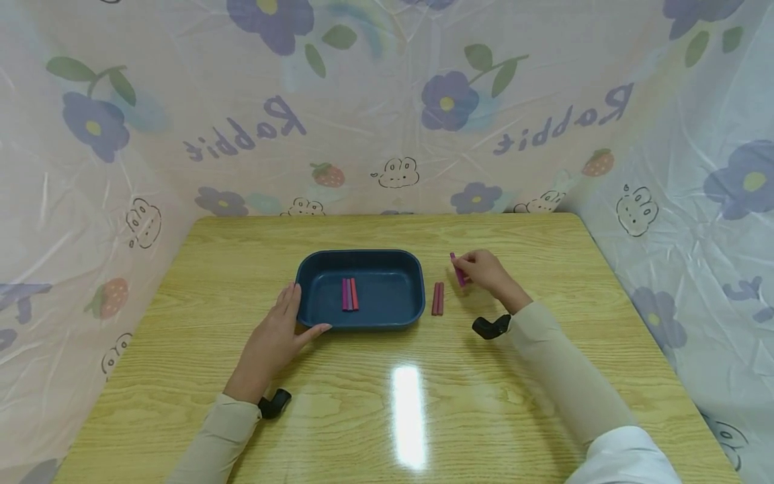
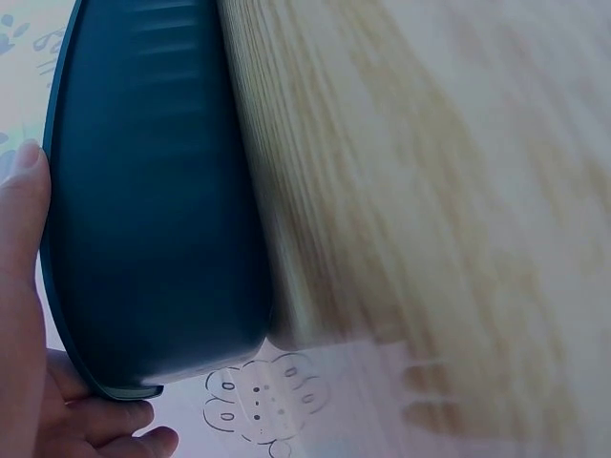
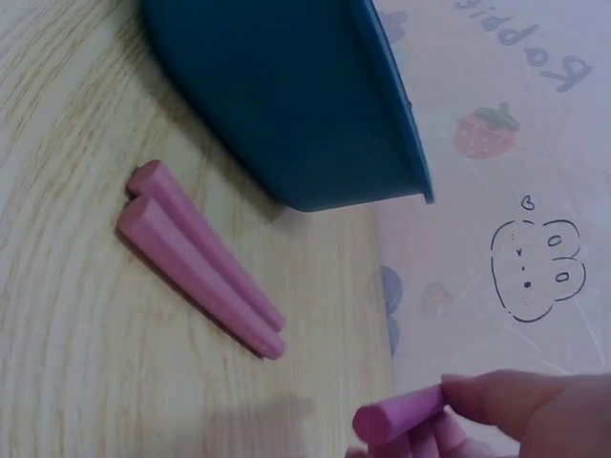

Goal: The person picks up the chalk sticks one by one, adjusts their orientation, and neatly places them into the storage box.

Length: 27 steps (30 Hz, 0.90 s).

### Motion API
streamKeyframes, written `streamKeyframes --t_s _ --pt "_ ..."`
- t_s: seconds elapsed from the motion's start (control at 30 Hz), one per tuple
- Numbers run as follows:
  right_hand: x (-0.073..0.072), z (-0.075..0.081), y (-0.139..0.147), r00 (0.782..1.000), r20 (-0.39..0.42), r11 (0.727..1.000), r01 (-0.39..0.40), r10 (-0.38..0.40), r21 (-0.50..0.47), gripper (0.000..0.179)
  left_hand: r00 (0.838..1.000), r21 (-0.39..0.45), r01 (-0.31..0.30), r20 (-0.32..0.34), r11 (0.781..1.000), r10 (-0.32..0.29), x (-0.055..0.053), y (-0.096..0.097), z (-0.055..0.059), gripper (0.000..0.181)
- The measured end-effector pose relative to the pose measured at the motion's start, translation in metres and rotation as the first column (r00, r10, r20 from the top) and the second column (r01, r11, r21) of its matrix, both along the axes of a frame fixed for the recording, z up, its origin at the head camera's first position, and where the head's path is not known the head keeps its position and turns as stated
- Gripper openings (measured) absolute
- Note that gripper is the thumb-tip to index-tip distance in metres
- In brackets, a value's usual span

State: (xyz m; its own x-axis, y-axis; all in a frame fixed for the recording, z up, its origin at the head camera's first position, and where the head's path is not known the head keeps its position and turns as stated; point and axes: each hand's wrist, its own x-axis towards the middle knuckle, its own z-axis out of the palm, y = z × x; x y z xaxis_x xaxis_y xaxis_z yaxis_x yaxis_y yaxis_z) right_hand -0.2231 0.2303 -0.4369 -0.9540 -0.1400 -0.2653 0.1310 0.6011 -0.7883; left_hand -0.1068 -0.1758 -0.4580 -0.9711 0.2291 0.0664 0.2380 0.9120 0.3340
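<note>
In the head view, my left hand [image 1: 273, 341] rests against the near left corner of a dark blue tray [image 1: 387, 327]. Its thumb lies along the front rim and its fingers along the left side. Three slim sticks, purple to red-pink, lie side by side in the tray, the red-pink stick [image 1: 355, 294] rightmost. Right of the tray, my right hand [image 1: 486, 270] pinches a purple-pink stick [image 3: 401, 412] between thumb and fingers, beyond two dull pink sticks [image 3: 200, 272] lying together on the table.
The wooden table [image 1: 338, 390] has a bright reflection near its front. A patterned curtain [image 1: 363, 121] surrounds its back and sides. A black wrist mount [image 1: 491, 327] sits beside the right wrist, another black wrist mount [image 1: 275, 404] by the left.
</note>
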Motion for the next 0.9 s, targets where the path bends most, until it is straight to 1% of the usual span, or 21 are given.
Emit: streamKeyframes --t_s 0.13,0.33,0.57,0.8,0.9 --pt "0.001 0.003 0.000 1.000 0.014 0.998 0.004 -0.003 -0.068 0.042 1.000 0.001 0.000 0.000 1.000 0.000 0.000 0.000 0.001 0.101" --pt "0.002 0.008 -0.002 1.000 0.024 0.990 0.016 -0.012 -0.143 0.045 1.000 -0.001 0.004 -0.005 1.000 -0.004 0.000 0.000 0.001 0.101" --pt "0.004 0.014 -0.004 1.000 0.009 0.982 0.020 -0.019 -0.186 0.044 1.000 -0.003 0.012 -0.020 1.000 -0.012 -0.001 -0.001 0.000 0.101" --pt "0.007 0.023 -0.011 1.000 -0.005 0.969 0.023 -0.025 -0.246 0.043 1.000 -0.004 0.010 -0.014 1.000 -0.010 -0.002 -0.001 0.000 0.101" --pt "0.009 0.025 -0.015 1.000 -0.013 0.966 0.009 -0.013 -0.257 0.041 1.000 0.000 0.008 -0.009 1.000 -0.008 -0.002 0.000 0.000 0.101"
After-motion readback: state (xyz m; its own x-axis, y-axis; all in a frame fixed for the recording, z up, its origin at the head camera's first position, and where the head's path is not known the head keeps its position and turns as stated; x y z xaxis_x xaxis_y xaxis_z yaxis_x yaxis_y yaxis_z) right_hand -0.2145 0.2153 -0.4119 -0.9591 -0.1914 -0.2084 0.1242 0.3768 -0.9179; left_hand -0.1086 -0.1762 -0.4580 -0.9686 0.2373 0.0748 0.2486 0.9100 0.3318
